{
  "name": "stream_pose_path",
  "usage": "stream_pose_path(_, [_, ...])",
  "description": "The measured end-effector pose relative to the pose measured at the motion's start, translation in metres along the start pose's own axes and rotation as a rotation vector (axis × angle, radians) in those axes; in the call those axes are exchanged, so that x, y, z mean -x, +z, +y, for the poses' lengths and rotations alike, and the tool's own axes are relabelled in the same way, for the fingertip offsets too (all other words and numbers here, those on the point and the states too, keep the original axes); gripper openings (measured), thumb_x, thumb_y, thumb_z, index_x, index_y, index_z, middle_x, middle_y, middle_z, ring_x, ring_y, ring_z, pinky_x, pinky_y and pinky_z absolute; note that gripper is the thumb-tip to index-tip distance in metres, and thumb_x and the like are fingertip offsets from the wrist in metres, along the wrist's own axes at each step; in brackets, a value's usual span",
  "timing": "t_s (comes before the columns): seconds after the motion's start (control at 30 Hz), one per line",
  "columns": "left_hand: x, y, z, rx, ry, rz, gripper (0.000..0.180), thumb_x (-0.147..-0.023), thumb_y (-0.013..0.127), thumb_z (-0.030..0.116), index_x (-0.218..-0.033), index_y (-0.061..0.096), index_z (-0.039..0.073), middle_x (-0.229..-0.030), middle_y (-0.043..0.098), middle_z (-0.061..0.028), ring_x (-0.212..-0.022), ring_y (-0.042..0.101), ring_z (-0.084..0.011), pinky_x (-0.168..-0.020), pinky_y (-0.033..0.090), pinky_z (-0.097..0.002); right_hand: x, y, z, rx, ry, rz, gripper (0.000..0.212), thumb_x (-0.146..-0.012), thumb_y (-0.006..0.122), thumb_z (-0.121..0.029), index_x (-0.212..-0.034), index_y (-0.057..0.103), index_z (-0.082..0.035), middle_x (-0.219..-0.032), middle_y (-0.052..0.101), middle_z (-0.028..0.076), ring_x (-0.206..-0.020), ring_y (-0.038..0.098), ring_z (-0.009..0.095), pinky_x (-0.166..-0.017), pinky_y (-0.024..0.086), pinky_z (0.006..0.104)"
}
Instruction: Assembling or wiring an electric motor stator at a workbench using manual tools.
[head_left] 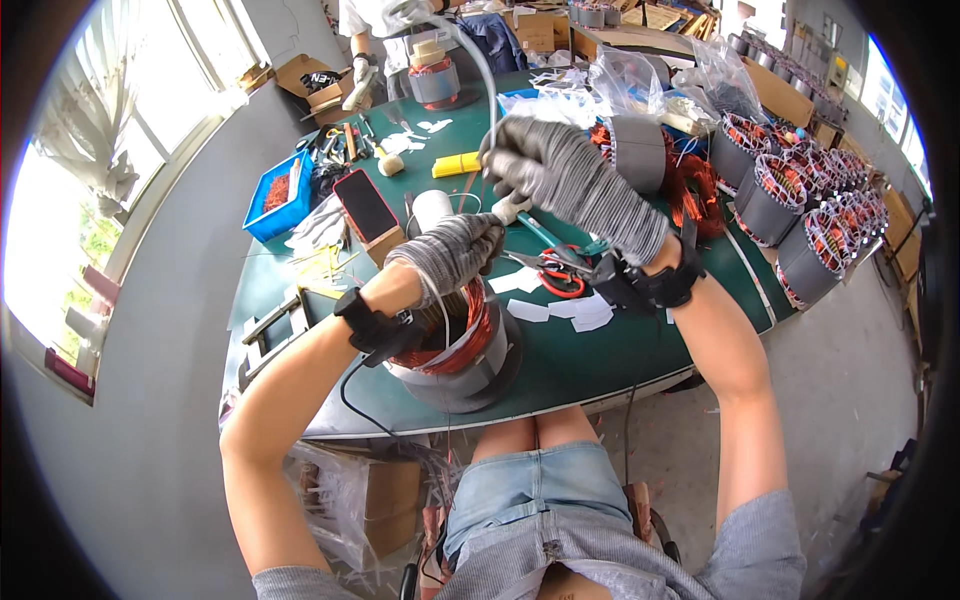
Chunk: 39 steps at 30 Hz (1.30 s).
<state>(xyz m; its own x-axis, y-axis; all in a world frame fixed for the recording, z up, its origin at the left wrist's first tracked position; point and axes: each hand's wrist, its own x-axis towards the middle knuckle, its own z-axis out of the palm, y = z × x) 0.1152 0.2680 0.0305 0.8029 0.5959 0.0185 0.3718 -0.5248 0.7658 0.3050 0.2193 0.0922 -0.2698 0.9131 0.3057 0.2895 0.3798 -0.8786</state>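
Being pinched in the curled fingers of the right hand (575, 180), gloved in grey striped knit, is a long, whitish, bendy strand (487, 82) that arcs up toward the far edge of the surface (560, 365). The left hand (452, 257), in a matching glove, is bunched up narrow, but whether anything's gripped in it can't be told from this angle. A thin white loop is draped over that wrist, and black straps are worn on both.

Right under the left hand, the grey cylindrical stator with copper-coloured windings (470, 385) is stood upright near the front edge of the green surface, partly hidden by the forearm.

Just past the hands, a teal-handled mallet with a whitish head (538, 232) can be seen, with red-handled scissors (563, 278) and scattered white paper slips (592, 314) on its right. Over to the left, a dark phone with a red edge (365, 206) is propped by a tan block (384, 244), and a blue plastic tray (262, 226) is filled partly with reddish bits.

Further out, more wound grey stators (808, 262) are lined up on the right, and another stator (434, 88) is placed near a gloved co-worker (362, 82) at the far end.
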Motion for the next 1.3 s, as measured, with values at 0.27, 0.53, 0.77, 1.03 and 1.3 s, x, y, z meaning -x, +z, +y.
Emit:
stream_pose_path(0.27, [0.004, -0.001, 0.023, 0.012, -0.070, 0.025, 0.023, -0.094, 0.038, 0.016, -0.093, 0.054, 0.000, -0.076, 0.056, -0.0043, -0.068, 0.054, -0.0126, -0.063, 0.046, -0.0256, 0.000, -0.007, 0.019, -0.010, -0.053, 0.040, 0.014, -0.089, 0.050, -0.017, -0.089, 0.054, -0.004, -0.070, 0.056, 0.005, -0.061, 0.053, 0.012, -0.059, 0.047, 0.0271])
stream_pose_path(0.53, [-0.012, -0.026, 0.067, -0.054, -0.112, 0.046, 0.033, -0.095, 0.035, 0.027, -0.090, 0.057, 0.003, -0.074, 0.060, -0.0004, -0.060, 0.053, -0.0062, -0.055, 0.046, -0.0204, -0.012, -0.022, 0.016, 0.288, -0.234, 0.108, 0.019, -0.086, 0.054, -0.017, -0.092, 0.055, 0.001, -0.074, 0.058, 0.011, -0.067, 0.057, 0.018, -0.066, 0.048, 0.0302])
stream_pose_path(0.77, [-0.009, -0.019, 0.036, 0.250, -0.241, -0.051, 0.029, -0.095, 0.037, 0.024, -0.097, 0.055, 0.001, -0.080, 0.061, -0.0057, -0.066, 0.059, -0.0123, -0.060, 0.050, -0.0238, -0.011, -0.019, 0.016, 0.278, -0.157, 0.040, 0.018, -0.085, 0.054, -0.017, -0.092, 0.056, 0.000, -0.074, 0.058, 0.010, -0.068, 0.057, 0.017, -0.067, 0.048, 0.0288])
stream_pose_path(1.03, [0.002, -0.021, 0.031, 0.241, -0.197, -0.032, 0.031, -0.093, 0.042, 0.021, -0.116, 0.046, 0.000, -0.093, 0.060, -0.0074, -0.078, 0.060, -0.0135, -0.067, 0.052, -0.0268, 0.003, 0.010, 0.031, 0.311, -0.180, 0.022, 0.013, -0.085, 0.053, -0.013, -0.083, 0.055, -0.001, -0.067, 0.056, 0.004, -0.065, 0.053, 0.009, -0.062, 0.044, 0.0260])
stream_pose_path(1.3, [0.024, -0.047, 0.082, 0.214, 0.077, 0.249, 0.038, -0.093, 0.042, 0.034, -0.121, 0.047, 0.008, -0.075, 0.048, 0.0038, -0.061, 0.044, -0.0035, -0.053, 0.039, -0.0172, 0.012, 0.040, 0.080, 0.211, -0.068, -0.053, 0.015, -0.084, 0.056, -0.017, -0.084, 0.057, -0.002, -0.066, 0.054, 0.007, -0.061, 0.052, 0.015, -0.060, 0.045, 0.0287])
